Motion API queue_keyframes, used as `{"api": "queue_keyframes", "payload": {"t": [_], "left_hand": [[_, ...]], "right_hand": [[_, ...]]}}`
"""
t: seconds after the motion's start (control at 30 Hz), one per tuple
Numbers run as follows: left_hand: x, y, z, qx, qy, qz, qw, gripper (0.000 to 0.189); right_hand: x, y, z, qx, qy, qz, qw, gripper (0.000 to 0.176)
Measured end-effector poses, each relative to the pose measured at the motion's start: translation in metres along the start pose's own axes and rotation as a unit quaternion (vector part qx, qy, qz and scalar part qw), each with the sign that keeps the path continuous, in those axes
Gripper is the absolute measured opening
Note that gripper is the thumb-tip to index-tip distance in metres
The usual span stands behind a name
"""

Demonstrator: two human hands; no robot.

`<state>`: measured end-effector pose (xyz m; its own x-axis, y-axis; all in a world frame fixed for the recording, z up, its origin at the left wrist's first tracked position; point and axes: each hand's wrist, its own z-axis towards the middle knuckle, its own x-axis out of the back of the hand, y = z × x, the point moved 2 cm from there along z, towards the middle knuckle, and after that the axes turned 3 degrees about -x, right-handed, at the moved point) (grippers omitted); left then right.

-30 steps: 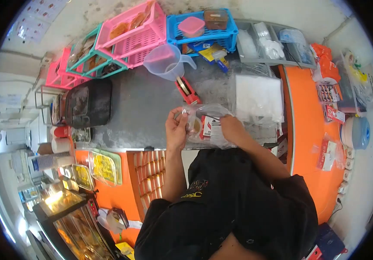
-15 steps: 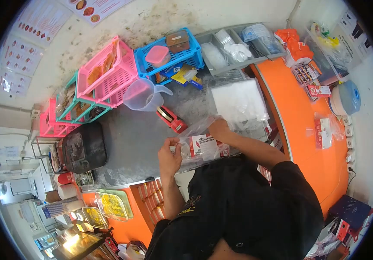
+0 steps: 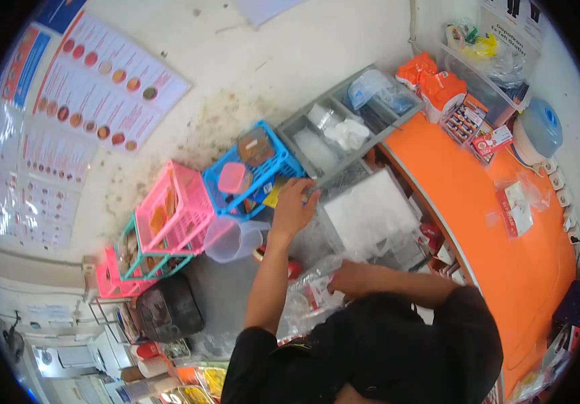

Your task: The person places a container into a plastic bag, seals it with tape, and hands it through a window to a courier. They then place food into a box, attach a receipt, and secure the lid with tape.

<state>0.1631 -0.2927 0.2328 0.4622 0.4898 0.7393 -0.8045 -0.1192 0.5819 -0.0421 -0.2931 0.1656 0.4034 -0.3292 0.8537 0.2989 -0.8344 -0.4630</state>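
My left hand is stretched forward over the counter, beside the blue basket and the yellow and blue packets. Its fingers are bent, and what they hold, if anything, is too small to make out. Near my body, my right hand is closed at the clear plastic bag, which has a red and white printed card in it. A clear jug stands left of my left forearm. Partly behind that forearm lies a red tool.
A stack of white sheets in plastic lies right of my left hand. Behind it is a grey divided tray. Pink baskets and a black container stand at the left. An orange counter runs along the right.
My left hand has left the bag and moved forward to the packets by the blue basket. My right hand has come lower on the bag. The view has tilted and shifted.
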Motion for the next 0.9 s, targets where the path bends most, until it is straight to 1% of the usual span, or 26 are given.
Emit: {"api": "queue_keyframes", "payload": {"t": [0.03, 0.07, 0.1, 0.13, 0.17, 0.2, 0.23, 0.27, 0.3, 0.33, 0.37, 0.4, 0.43, 0.47, 0.5, 0.53, 0.57, 0.6, 0.63, 0.7, 0.73, 0.77, 0.8, 0.83, 0.87, 0.9], "left_hand": [[-0.019, -0.013, 0.033, -0.009, -0.02, 0.002, 1.0, 0.024], [-0.039, -0.026, 0.063, -0.016, -0.043, 0.002, 0.999, 0.023], [-0.059, -0.035, 0.09, -0.043, -0.03, 0.031, 0.998, 0.023], [-0.079, -0.046, 0.117, -0.071, -0.018, 0.059, 0.996, 0.023], [-0.102, -0.065, 0.143, -0.069, -0.023, 0.059, 0.996, 0.024], [-0.123, -0.081, 0.165, -0.069, -0.027, 0.059, 0.995, 0.025], [-0.14, -0.087, 0.18, -0.075, -0.033, 0.058, 0.995, 0.025], [-0.155, -0.091, 0.197, -0.031, -0.037, 0.106, 0.993, 0.025], [-0.168, -0.095, 0.213, 0.013, -0.039, 0.153, 0.987, 0.025], [-0.179, -0.099, 0.225, 0.004, -0.043, 0.15, 0.988, 0.025], [-0.187, -0.104, 0.234, -0.012, -0.078, 0.203, 0.976, 0.023], [-0.192, -0.105, 0.239, -0.025, -0.115, 0.255, 0.96, 0.021], [-0.193, -0.107, 0.245, -0.052, -0.107, 0.277, 0.954, 0.019], [-0.199, -0.123, 0.256, -0.05, -0.112, 0.273, 0.954, 0.019], [-0.204, -0.148, 0.269, -0.056, -0.023, 0.157, 0.986, 0.015], [-0.203, -0.166, 0.273, -0.057, 0.069, 0.04, 0.995, 0.014], [-0.19, -0.163, 0.272, 0.025, 0.138, -0.057, 0.988, 0.016], [-0.168, -0.15, 0.274, 0.103, 0.21, -0.152, 0.96, 0.017], [-0.144, -0.135, 0.275, 0.105, 0.221, -0.148, 0.958, 0.017], [-0.087, -0.099, 0.262, -0.018, 0.271, -0.215, 0.938, 0.018], [-0.055, -0.077, 0.253, -0.015, 0.287, -0.208, 0.935, 0.018], [-0.024, -0.057, 0.238, 0.05, 0.31, -0.41, 0.856, 0.016], [-0.006, -0.048, 0.214, 0.108, 0.318, -0.592, 0.733, 0.014], [0.004, -0.042, 0.184, 0.077, 0.247, -0.62, 0.741, 0.017], [0.01, -0.036, 0.149, 0.049, 0.176, -0.642, 0.744, 0.02], [0.007, -0.029, 0.108, 0.099, 0.113, -0.577, 0.803, 0.019]], "right_hand": [[0.013, 0.0, -0.009, 0.016, 0.049, 0.115, 0.992, 0.02], [0.022, 0.001, -0.016, 0.033, 0.096, 0.231, 0.968, 0.021], [0.022, 0.006, -0.022, 0.031, 0.102, 0.237, 0.965, 0.021], [0.02, 0.013, -0.029, 0.008, 0.132, 0.305, 0.943, 0.023], [0.017, 0.02, -0.037, -0.016, 0.16, 0.37, 0.915, 0.024], [0.012, 0.025, -0.046, -0.018, 0.166, 0.373, 0.913, 0.024], [0.003, 0.03, -0.058, -0.054, 0.192, 0.426, 0.883, 0.024], [-0.005, 0.037, -0.069, -0.09, 0.217, 0.474, 0.849, 0.024], [-0.014, 0.042, -0.081, -0.095, 0.226, 0.472, 0.847, 0.024], [-0.023, 0.047, -0.093, -0.127, 0.277, 0.45, 0.839, 0.023], [-0.028, 0.053, -0.104, -0.159, 0.325, 0.428, 0.828, 0.023], [-0.028, 0.056, -0.114, -0.165, 0.327, 0.431, 0.825, 0.023], [-0.027, 0.058, -0.125, -0.196, 0.364, 0.44, 0.797, 0.022], [-0.027, 0.06, -0.135, -0.225, 0.397, 0.448, 0.769, 0.02], [-0.028, 0.062, -0.141, -0.227, 0.391, 0.452, 0.769, 0.02], [-0.028, 0.066, -0.146, -0.246, 0.394, 0.463, 0.755, 0.02], [-0.027, 0.069, -0.15, -0.262, 0.395, 0.472, 0.743, 0.02], [-0.025, 0.071, -0.15, -0.257, 0.387, 0.473, 0.749, 0.02], [-0.022, 0.077, -0.148, -0.257, 0.392, 0.471, 0.748, 0.019], [-0.006, 0.084, -0.145, -0.246, 0.384, 0.464, 0.759, 0.019], [0.01, 0.089, -0.142, -0.257, 0.399, 0.432, 0.767, 0.016], [0.022, 0.091, -0.139, -0.268, 0.413, 0.402, 0.772, 0.014], [0.02, 0.1, -0.134, -0.246, 0.443, 0.421, 0.752, 0.019], [0.014, 0.11, -0.126, -0.224, 0.468, 0.44, 0.732, 0.024], [0.023, 0.111, -0.113, -0.18, 0.534, 0.438, 0.7, 0.034], [0.035, 0.105, -0.094, -0.138, 0.595, 0.439, 0.659, 0.045]]}}
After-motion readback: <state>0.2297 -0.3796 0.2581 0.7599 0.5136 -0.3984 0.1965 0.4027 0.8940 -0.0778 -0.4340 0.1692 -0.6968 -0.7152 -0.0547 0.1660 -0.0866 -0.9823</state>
